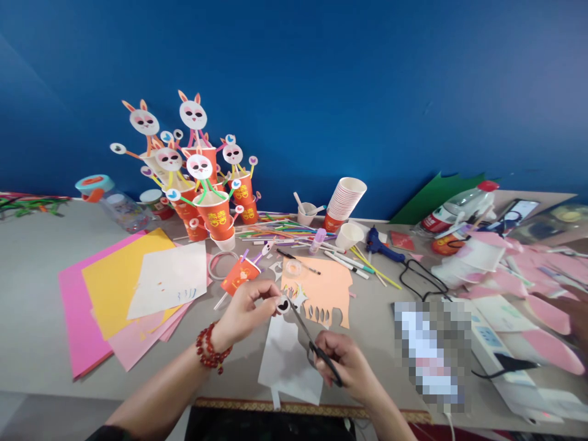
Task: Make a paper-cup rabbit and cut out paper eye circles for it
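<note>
My left hand (248, 308), with a red bead bracelet on the wrist, pinches a small white paper circle (283, 304) with a dark mark on it. My right hand (348, 362) grips black-handled scissors (309, 338), and the blade tips reach the paper circle. Both hands hover over a white sheet of paper (287, 361) near the table's front edge. An orange paper sheet (321, 285) with cut-out shapes lies just beyond the hands.
Rabbit figures on red paper cups (202, 184) stand at the back left, with a stack of paper cups (344, 202), straws and pens mid-table. Pink, yellow and white sheets (133, 288) lie left. A blue glue gun (381, 245), a bottle (459, 211) and pink cut-outs lie right.
</note>
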Action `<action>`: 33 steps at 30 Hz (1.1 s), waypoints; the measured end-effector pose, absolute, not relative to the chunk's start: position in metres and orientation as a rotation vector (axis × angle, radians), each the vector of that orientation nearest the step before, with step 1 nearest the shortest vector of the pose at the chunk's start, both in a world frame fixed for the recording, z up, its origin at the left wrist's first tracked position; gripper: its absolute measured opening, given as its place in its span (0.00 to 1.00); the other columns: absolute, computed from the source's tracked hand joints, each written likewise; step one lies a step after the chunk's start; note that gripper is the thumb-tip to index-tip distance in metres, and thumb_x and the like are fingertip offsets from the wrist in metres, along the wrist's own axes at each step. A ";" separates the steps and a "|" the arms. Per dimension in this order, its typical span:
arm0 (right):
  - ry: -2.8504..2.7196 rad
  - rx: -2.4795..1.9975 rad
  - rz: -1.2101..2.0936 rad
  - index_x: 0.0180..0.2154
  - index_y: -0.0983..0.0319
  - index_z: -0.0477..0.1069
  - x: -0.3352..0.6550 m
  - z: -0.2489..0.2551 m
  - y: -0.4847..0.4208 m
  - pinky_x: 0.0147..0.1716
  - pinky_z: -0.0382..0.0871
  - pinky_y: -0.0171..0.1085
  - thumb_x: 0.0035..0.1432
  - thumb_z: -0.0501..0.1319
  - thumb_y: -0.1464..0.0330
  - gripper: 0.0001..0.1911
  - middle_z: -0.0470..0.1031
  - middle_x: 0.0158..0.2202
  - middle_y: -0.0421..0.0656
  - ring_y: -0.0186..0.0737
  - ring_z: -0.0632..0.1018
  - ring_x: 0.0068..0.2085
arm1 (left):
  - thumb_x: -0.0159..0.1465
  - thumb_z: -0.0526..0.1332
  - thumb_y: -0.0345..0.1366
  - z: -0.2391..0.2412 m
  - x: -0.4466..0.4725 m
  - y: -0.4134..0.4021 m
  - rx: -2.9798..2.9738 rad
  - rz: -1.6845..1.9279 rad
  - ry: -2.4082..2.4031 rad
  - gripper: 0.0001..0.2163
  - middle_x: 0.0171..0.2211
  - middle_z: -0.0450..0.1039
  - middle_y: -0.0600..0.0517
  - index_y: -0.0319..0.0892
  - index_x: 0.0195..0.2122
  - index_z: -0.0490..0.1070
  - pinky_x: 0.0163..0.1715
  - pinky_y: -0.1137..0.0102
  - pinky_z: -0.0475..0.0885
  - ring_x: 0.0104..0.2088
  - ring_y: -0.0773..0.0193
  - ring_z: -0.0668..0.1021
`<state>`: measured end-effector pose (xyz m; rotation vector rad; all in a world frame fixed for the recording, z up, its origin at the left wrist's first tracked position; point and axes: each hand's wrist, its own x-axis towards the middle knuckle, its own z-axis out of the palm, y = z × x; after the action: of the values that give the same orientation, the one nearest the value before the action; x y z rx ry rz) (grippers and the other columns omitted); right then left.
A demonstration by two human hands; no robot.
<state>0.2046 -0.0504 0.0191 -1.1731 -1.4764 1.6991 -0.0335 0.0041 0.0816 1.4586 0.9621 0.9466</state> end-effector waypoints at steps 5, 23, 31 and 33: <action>-1.512 -1.174 1.669 0.21 0.60 0.59 0.204 0.021 -0.050 0.16 0.55 0.28 0.52 0.66 0.59 0.20 0.64 0.16 0.34 0.28 0.64 0.16 | 0.62 0.58 0.34 0.081 -0.034 0.004 1.453 0.957 0.969 0.08 0.23 0.69 0.53 0.38 0.27 0.68 0.28 0.74 0.65 0.26 0.68 0.71; -1.397 -1.198 1.600 0.23 0.59 0.58 0.197 0.012 -0.053 0.16 0.61 0.29 0.50 0.67 0.56 0.21 0.66 0.18 0.34 0.28 0.66 0.16 | 0.64 0.58 0.42 0.070 -0.017 -0.006 1.336 1.051 0.940 0.13 0.25 0.73 0.50 0.38 0.27 0.68 0.31 0.71 0.69 0.28 0.65 0.73; -1.302 -1.137 1.765 0.24 0.60 0.61 0.192 0.024 -0.051 0.18 0.63 0.30 0.46 0.67 0.47 0.26 0.66 0.18 0.35 0.29 0.68 0.17 | 0.63 0.58 0.39 0.068 -0.016 -0.007 1.347 1.007 0.947 0.12 0.24 0.73 0.50 0.39 0.25 0.67 0.30 0.72 0.68 0.27 0.66 0.73; -1.293 -1.106 1.783 0.24 0.61 0.62 0.191 0.025 -0.051 0.18 0.62 0.30 0.45 0.67 0.44 0.28 0.65 0.17 0.35 0.30 0.67 0.16 | 0.63 0.58 0.39 0.068 -0.015 -0.007 1.353 0.998 0.936 0.12 0.24 0.74 0.50 0.39 0.25 0.67 0.30 0.72 0.68 0.26 0.66 0.73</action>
<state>0.1912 -0.0506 0.0252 -1.1059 -1.2930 1.7833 -0.0154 -0.0075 0.0681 1.3535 0.9362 0.9979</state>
